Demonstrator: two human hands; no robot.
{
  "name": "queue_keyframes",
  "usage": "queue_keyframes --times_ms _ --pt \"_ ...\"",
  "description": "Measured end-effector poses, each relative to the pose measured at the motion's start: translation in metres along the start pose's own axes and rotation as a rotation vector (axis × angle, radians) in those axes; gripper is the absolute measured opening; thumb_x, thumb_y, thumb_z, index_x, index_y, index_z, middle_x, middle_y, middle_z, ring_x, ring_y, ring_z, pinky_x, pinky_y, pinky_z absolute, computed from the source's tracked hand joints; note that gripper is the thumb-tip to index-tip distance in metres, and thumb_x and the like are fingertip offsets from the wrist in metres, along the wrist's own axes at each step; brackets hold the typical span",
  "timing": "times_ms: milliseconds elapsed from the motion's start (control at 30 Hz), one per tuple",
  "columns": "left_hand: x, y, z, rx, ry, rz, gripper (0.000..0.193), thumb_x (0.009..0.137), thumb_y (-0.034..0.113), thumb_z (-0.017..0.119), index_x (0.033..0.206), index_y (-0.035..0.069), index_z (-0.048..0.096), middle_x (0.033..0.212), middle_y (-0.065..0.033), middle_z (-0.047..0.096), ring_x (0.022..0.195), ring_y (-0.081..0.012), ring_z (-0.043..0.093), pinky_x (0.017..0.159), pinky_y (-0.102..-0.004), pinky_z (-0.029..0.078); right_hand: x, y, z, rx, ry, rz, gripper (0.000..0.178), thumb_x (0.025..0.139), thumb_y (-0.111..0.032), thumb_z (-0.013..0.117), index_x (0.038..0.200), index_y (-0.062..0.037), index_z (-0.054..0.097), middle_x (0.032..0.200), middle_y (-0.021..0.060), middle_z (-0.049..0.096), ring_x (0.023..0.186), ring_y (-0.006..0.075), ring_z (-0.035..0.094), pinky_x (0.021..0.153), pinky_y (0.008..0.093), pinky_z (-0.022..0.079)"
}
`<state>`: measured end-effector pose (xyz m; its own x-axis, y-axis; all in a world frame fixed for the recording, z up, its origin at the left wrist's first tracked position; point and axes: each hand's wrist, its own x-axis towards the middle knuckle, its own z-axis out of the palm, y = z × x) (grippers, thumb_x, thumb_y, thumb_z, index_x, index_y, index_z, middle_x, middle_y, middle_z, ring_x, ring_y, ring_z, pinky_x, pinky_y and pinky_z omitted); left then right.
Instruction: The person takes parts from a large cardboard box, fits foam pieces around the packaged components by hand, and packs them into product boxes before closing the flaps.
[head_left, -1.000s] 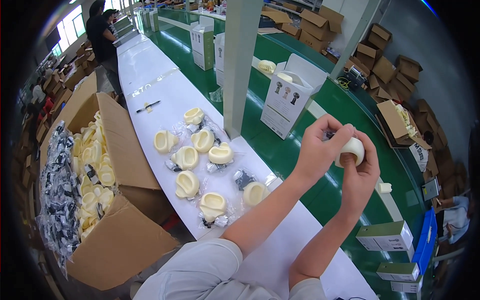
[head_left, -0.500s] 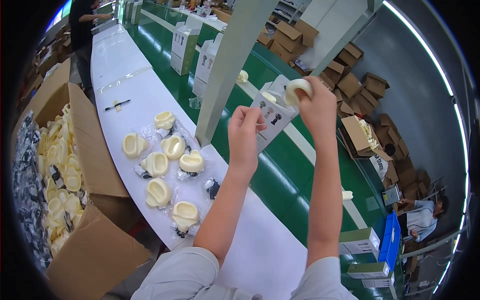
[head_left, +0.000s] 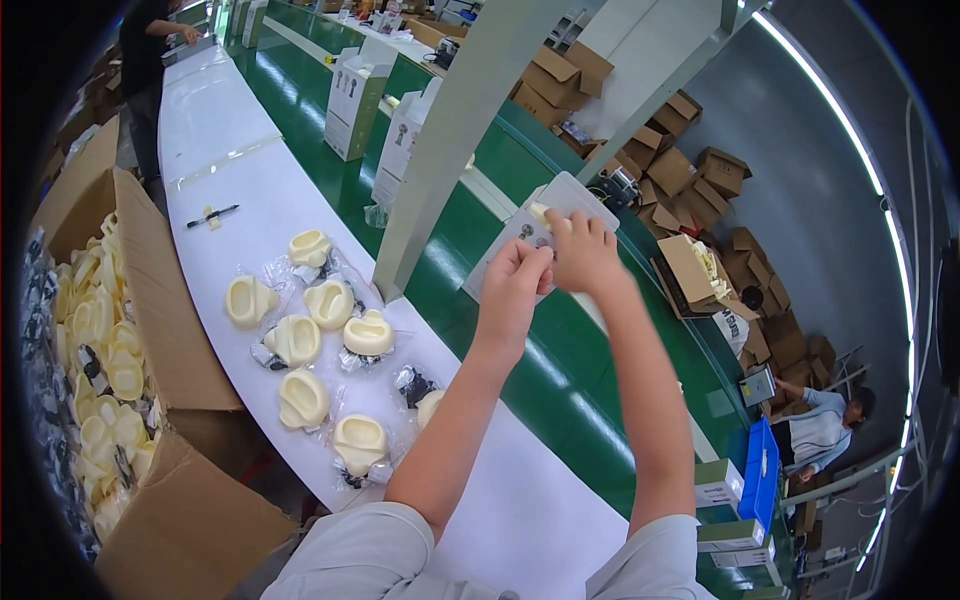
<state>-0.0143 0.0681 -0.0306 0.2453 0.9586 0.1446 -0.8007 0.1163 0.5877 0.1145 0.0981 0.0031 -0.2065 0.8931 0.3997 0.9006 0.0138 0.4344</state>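
A white carton point(head_left: 590, 203) with dark product pictures stands tilted over the green conveyor in front of me. My right hand point(head_left: 588, 256) reaches over its top, fingers spread and bent, the tips beside a cream plastic part point(head_left: 541, 214) showing at the opening. My left hand point(head_left: 515, 298) is closed in front of the carton's near face; whatever it pinches is too small or hidden to make out. Left of my left arm, several cream molded parts point(head_left: 331, 304) lie on the white table point(head_left: 510, 480) among clear bags with dark pieces.
An open cardboard box point(head_left: 190, 350) full of cream parts and bagged dark pieces stands at the left. A grey post point(head_left: 440, 160) rises beside the table. A pen point(head_left: 213, 216) lies farther along. Open cartons point(head_left: 352, 100) stand on the green conveyor point(head_left: 560, 390); a blue bin point(head_left: 760, 475) is at right.
My right hand has come down and left onto the carton's top; the cream ring-shaped part it held up is no longer visible in it. My left hand has shifted slightly right and down.
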Motion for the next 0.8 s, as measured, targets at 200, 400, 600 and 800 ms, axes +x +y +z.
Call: queue_keyframes --times_ms 200,400,600,800 --pt "0.013 -0.014 -0.01 0.156 0.03 0.066 0.01 0.084 0.015 0.055 0.081 0.006 0.051 0.077 -0.0029 0.053 0.074 -0.0116 0.051 0.07 -0.027 0.042 -0.03 -0.027 0.033 0.128 0.007 0.26 0.048 0.072 -0.02 0.065 0.117 -0.0093 0.052 0.112 0.0164 0.05 0.106 0.0331 0.048 0.089 0.0383 0.039" --pt "0.014 -0.034 -0.007 0.876 0.179 0.767 0.028 0.081 0.014 0.056 0.105 0.0 0.052 0.099 -0.0133 0.055 0.097 -0.0277 0.05 0.088 -0.0382 0.039 -0.063 -0.048 0.011 0.031 0.486 0.225 0.034 0.076 -0.013 0.062 0.109 -0.0058 0.057 0.129 0.0216 0.033 0.121 0.0335 0.033 0.095 0.0429 0.035" --pt "0.014 -0.042 -0.006 0.991 -0.011 0.755 0.034 0.081 0.013 0.054 0.113 0.001 0.05 0.107 -0.0167 0.053 0.107 -0.0366 0.044 0.099 -0.0442 0.03 -0.077 -0.063 0.017 0.454 0.563 0.342 0.027 0.077 -0.006 0.062 0.103 -0.005 0.06 0.128 0.0217 0.033 0.122 0.0327 0.033 0.097 0.044 0.035" --pt "0.021 -0.056 -0.018 1.098 -0.092 0.826 0.03 0.083 0.009 0.051 0.112 0.002 0.051 0.102 -0.0144 0.055 0.105 -0.0362 0.044 0.098 -0.0441 0.031 -0.084 -0.037 0.033 0.591 0.742 0.252 0.02 0.076 0.003 0.063 0.095 0.0 0.059 0.104 0.015 0.056 0.095 0.0251 0.059 0.089 0.0402 0.044"
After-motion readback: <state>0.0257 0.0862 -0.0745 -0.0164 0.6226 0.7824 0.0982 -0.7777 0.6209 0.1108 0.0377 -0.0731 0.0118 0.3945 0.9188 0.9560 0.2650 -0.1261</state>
